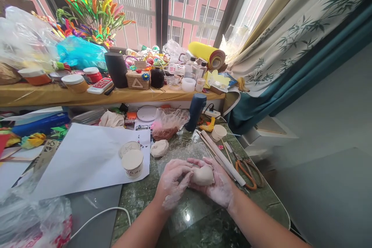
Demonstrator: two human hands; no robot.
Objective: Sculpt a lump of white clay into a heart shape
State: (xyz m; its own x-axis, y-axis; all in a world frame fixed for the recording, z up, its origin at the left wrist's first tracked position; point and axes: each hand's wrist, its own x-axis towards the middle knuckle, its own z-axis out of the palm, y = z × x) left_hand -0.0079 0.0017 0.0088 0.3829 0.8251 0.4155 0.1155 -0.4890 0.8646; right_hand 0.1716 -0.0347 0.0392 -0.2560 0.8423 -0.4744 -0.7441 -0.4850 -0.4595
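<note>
A smooth, off-white lump of clay [203, 175] rests in my right hand [221, 186], whose palm and fingers cradle it from below and the right. My left hand [176, 180] closes on its left side, with thumb and fingers pressed to the surface. White powder coats both hands. Below them a clear sheet [190, 209] lies on the dark green tabletop. Beyond my left hand sits a second white clay lump [159, 148]. A lidded paper cup [133, 163] stands on white paper [87, 159] to the left.
Right of my hands lie a pale rolling rod [223, 158], thin sticks and orange-handled scissors [246, 176]. Behind them are a paper cup [219, 133], a yellow glue gun [208, 124], a dark blue cylinder [196, 112] and a bag of reddish material [166, 131]. A white cable [101, 212] curves at front left.
</note>
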